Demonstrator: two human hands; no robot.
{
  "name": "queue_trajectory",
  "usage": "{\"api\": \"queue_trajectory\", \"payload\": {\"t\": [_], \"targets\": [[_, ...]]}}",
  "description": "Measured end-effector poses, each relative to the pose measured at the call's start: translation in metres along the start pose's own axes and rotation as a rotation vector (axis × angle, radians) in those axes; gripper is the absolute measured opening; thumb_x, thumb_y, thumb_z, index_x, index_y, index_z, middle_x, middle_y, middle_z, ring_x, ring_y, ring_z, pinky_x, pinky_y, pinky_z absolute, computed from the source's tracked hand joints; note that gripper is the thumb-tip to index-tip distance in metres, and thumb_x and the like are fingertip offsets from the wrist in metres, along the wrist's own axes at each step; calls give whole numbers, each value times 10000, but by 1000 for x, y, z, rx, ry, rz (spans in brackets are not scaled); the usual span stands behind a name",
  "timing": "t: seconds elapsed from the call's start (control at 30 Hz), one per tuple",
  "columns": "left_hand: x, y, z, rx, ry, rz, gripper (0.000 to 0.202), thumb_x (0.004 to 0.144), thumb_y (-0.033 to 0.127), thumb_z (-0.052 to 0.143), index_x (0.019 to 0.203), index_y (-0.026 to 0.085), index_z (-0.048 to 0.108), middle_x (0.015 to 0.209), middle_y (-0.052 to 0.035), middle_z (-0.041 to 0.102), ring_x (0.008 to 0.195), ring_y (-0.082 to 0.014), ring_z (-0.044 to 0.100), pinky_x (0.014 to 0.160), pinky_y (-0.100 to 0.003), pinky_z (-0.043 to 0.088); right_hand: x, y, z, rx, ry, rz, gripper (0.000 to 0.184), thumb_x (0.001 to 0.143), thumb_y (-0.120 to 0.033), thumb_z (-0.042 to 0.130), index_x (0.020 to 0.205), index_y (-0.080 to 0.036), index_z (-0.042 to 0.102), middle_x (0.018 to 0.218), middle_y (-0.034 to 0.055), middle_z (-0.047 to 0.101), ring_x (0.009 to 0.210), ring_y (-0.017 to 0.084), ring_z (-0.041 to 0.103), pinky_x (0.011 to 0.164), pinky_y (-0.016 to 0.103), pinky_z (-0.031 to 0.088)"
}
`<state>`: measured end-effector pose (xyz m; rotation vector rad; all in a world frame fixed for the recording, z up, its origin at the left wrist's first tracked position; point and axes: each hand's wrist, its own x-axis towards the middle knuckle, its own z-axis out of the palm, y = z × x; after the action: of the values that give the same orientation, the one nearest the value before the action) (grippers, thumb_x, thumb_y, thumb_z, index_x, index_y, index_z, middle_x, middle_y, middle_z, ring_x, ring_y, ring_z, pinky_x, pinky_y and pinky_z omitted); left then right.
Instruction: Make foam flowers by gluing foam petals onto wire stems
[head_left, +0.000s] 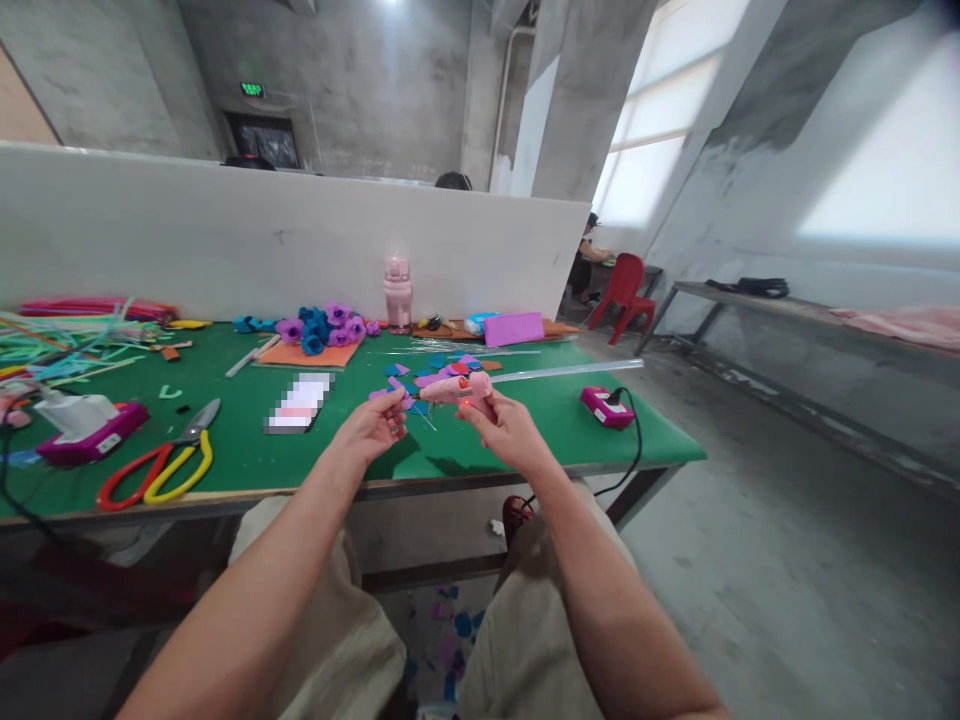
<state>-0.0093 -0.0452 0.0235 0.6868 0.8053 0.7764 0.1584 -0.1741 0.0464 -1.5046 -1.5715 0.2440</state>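
My right hand is wrapped round the grip of a pink hot glue gun, its small light glowing red. A long clear glue stick juts out of the gun's back end to the right. The nozzle points left, close to the fingers of my left hand. Those fingers pinch a small purple petal-like piece, partly covered by the fingertips. Beyond the gun, purple and blue cut pieces lie scattered on the green tabletop.
Red-and-yellow scissors and a purple power socket lie left; another purple socket sits right, its cord hanging over the edge. Purple and blue flowers, a phone and a pink bottle are farther back, before a white partition.
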Motion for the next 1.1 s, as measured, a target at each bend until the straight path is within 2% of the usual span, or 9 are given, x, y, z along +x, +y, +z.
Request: {"api": "queue_trajectory", "payload": {"t": [0.23, 0.33, 0.57, 0.8, 1.1], "targets": [[-2, 0, 1, -10, -33, -27, 89, 743, 192, 603, 687, 126, 583, 497, 25, 571, 437, -81, 536, 448, -229, 395, 1, 3, 7, -56, 52, -85, 353, 817, -402, 481, 1043, -153, 590, 887, 65, 672, 799, 193, 616, 725, 277, 451], [-3, 1, 1, -21, -43, -33, 90, 745, 194, 598, 694, 121, 586, 510, 17, 578, 439, -83, 534, 447, -233, 395, 1, 4, 10, -58, 66, -119, 346, 815, -380, 490, 1069, -161, 576, 941, 65, 667, 835, 198, 614, 749, 279, 449], [-5, 1, 3, -30, -38, -40, 51, 723, 170, 607, 705, 126, 589, 515, 22, 577, 443, -87, 537, 444, -236, 395, 0, 3, 12, -106, 71, -127, 320, 817, -360, 486, 1058, -171, 581, 913, 63, 669, 808, 197, 615, 715, 265, 448], [-7, 2, 4, -29, -32, -41, 80, 736, 175, 597, 679, 120, 586, 500, 17, 576, 435, -83, 530, 443, -233, 390, -1, 1, 11, -156, 93, -110, 295, 814, -376, 483, 967, -153, 598, 774, 55, 658, 660, 170, 584, 631, 247, 428], [-5, 1, 3, -17, -34, -40, 100, 741, 187, 600, 669, 119, 587, 495, 18, 573, 434, -81, 526, 442, -229, 388, -1, 2, 10, -141, 84, -116, 305, 816, -372, 482, 978, -139, 595, 783, 56, 654, 665, 166, 582, 643, 243, 423]]}}
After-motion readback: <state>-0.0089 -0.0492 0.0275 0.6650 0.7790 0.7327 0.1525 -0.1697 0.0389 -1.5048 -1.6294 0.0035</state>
